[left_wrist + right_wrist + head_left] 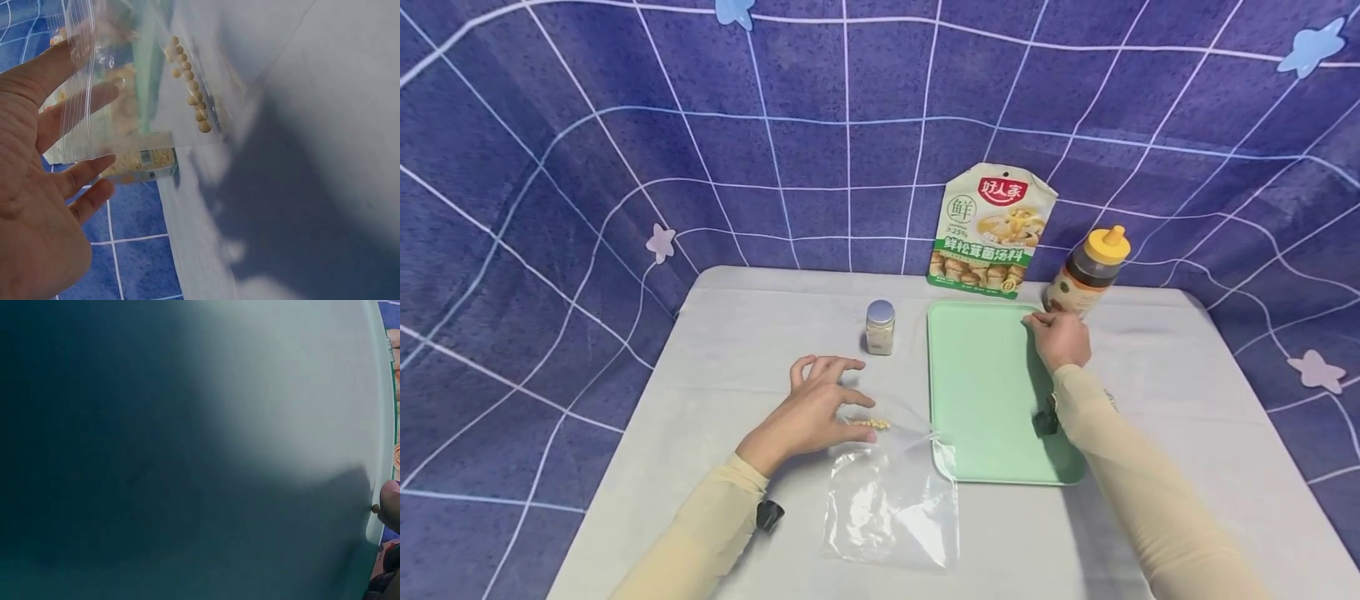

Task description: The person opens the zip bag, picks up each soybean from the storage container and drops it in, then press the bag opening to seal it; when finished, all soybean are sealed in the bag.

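Note:
The left hand (816,412) is spread at the mouth of a clear zip bag (891,512). In the left wrist view its thumb and index finger (100,100) show through the plastic, wide apart. Several round tan soybeans (190,84) lie in a row at the bag's bottom. At the far right corner of a green tray (981,392), the right hand (1060,340) pinches a single soybean (375,509) at its thumb tip. Most of that hand falls outside the right wrist view.
A small jar with a grey-blue lid (880,327) stands beyond the left hand. Behind the tray, a soup seasoning packet (988,233) leans on the purple-blue cloth (880,150). A yellow-capped squeeze bottle (1084,275) stands right behind the right hand.

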The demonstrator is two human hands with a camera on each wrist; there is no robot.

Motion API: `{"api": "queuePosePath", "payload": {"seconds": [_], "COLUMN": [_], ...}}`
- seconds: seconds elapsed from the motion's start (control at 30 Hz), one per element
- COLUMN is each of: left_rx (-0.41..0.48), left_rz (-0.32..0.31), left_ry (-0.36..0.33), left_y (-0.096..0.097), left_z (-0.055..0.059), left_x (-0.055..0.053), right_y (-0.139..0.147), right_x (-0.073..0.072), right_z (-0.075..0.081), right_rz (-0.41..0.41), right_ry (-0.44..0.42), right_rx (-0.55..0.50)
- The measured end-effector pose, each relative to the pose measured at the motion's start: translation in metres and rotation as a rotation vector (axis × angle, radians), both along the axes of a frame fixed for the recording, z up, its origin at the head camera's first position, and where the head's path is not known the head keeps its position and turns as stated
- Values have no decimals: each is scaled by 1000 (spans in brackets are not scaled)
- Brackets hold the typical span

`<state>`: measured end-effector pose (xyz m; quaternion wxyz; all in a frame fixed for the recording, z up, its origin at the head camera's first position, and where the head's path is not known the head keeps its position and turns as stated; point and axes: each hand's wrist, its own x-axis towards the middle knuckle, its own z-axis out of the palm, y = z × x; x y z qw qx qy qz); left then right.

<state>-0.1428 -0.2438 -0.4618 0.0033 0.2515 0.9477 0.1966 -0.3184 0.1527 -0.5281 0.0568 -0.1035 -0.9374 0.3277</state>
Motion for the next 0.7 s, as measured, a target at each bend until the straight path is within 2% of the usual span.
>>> {"api": "queuePosePath", "payload": {"seconds": [0.2, 0.7], "left_rx": [19, -1], "left_rz": [5, 7], "left_ry": [-8, -6], "left_y": [-6, -6], "left_z": [-3, -4], "left_x": [0, -3], "right_y": [-4, -8], "right_x": [0, -6], "right_z": [0, -2], "right_rz": [2, 35], "right_ry": [1, -1], "right_rx": [19, 64]}}
